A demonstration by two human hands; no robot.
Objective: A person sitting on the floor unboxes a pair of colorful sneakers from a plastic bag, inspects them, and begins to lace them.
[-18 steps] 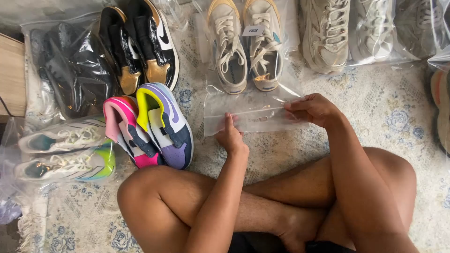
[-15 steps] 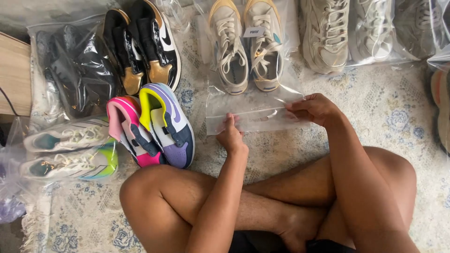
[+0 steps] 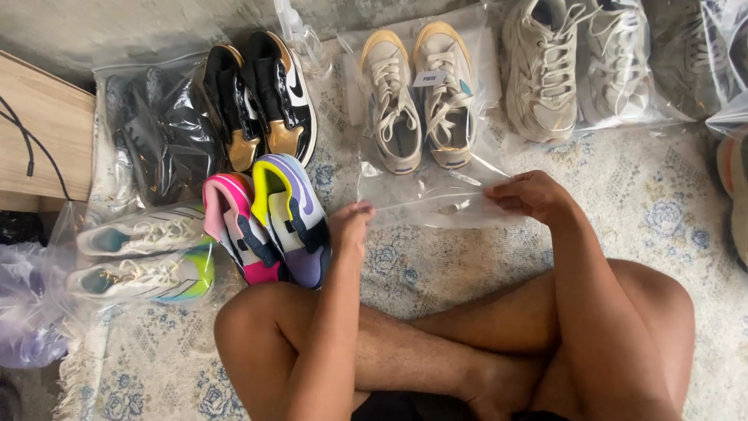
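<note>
- The rug [image 3: 662,210], pale with blue flower patterns, covers the floor, and the person sits on it cross-legged with bare legs.
- A wooden board [image 3: 47,140] lies at the far left with a black cable across it.
- A clear plastic bag [image 3: 436,199] lies on the rug straight ahead of the knees; its open near edge is stretched between both hands.
- Inside that bag sit 2 cream sneakers [image 3: 421,97] with tan toes and white laces, side by side, toes pointing away, a small white tag on the right one.
- A second bag at upper right holds 2 beige chunky sneakers [image 3: 576,62].
- A bag at upper left holds dark shoes [image 3: 156,132], hard to make out through the plastic.
- 2 black, white and gold sneakers [image 3: 261,97] lie just beside that dark bag.
- 2 bright pink, yellow and purple sneakers [image 3: 269,222] lie loose on the rug, touching the left hand's side.
- 2 white and green sneakers [image 3: 140,253] lie in another bag at lower left.
- The left hand [image 3: 349,228] has a narrow grip, pinching the bag's near left corner against the rug.
- The right hand [image 3: 534,195] has a narrow grip too, fingers closed on the bag's near right edge, lifting it slightly.
</note>
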